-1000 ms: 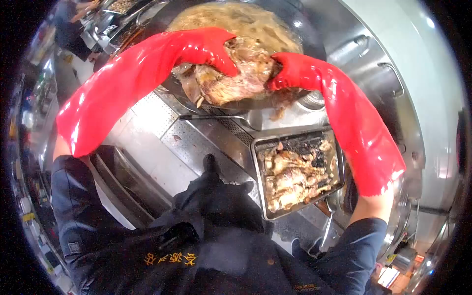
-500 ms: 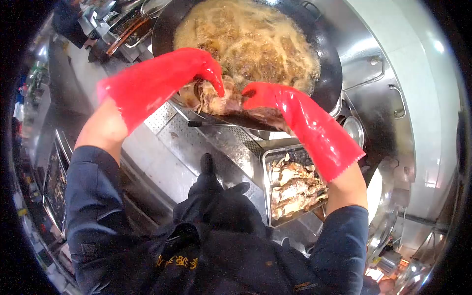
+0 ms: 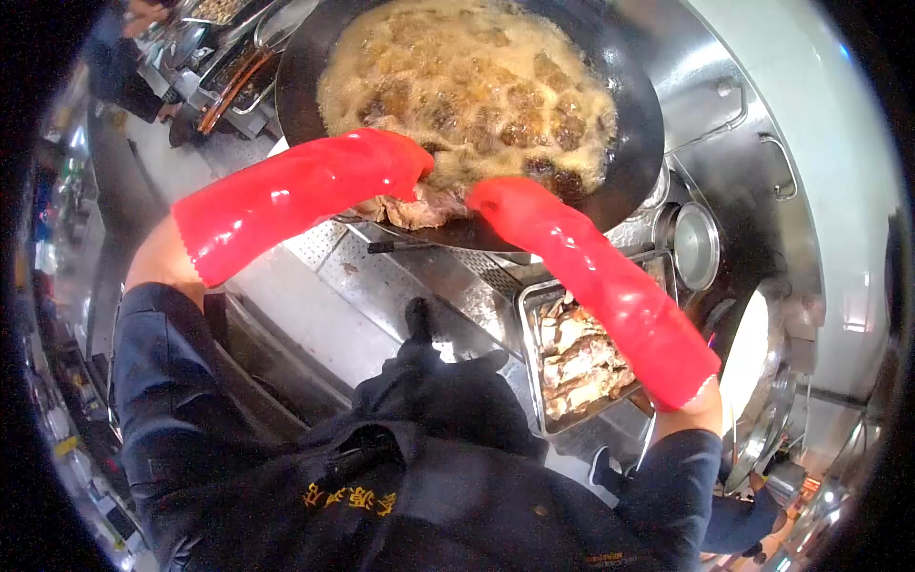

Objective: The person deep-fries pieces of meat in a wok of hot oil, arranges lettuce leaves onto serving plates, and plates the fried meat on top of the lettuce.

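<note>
Both my hands wear long, wet red rubber gloves. At the near rim of a large dark wok (image 3: 634, 153), a browned piece of meat (image 3: 424, 212) lies low between them. My left hand (image 3: 381, 164) is closed on its left part, fingers curled down and partly hidden. At the meat's right end, my right hand (image 3: 519, 208) is closed too, its fingertips mostly out of sight. Foaming oil (image 3: 457, 57) fills the wok, with several dark brown pieces frying in it. Below my right forearm, a metal tray (image 3: 541, 381) holds several pale cooked meat pieces (image 3: 581, 357).
A round metal pot (image 3: 696, 246) stands right of the wok. Steel handles (image 3: 782, 167) stick out from the counter wall. At upper left are trays and a brown-handled tool (image 3: 233, 91), with another person's dark sleeve (image 3: 124, 71) nearby. Another person's arm (image 3: 748, 520) shows at lower right.
The meat has gone lower and farther into the wok's near side, and less of it shows. Both gloves have turned flatter over it. A person's sleeve has come into view at lower right.
</note>
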A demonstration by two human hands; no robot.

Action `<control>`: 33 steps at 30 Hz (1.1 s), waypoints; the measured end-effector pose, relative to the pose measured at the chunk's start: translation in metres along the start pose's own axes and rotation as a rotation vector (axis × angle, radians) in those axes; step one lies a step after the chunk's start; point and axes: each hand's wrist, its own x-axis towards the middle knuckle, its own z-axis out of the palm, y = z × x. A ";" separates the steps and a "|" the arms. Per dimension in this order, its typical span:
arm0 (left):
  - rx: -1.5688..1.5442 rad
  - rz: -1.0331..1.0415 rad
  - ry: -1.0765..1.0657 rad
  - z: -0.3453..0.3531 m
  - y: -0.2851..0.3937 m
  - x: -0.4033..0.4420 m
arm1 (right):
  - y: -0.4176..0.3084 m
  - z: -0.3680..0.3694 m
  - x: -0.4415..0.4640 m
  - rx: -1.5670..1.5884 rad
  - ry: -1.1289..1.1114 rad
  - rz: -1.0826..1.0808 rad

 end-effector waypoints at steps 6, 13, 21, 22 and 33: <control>-0.104 -0.035 -0.140 -0.022 0.006 -0.017 | 0.013 0.058 0.063 0.268 -0.192 -0.034; -0.267 0.124 -0.122 0.010 -0.047 0.002 | -0.023 -0.002 0.024 0.600 -0.209 -0.170; 0.101 -0.121 0.061 0.011 -0.052 -0.030 | -0.022 -0.042 0.039 0.152 0.192 -0.065; 0.345 -0.266 0.147 0.014 -0.063 -0.018 | -0.024 -0.051 0.023 0.178 0.286 -0.082; 0.048 0.112 1.009 0.033 0.051 -0.115 | 0.083 0.028 -0.311 0.350 0.945 0.677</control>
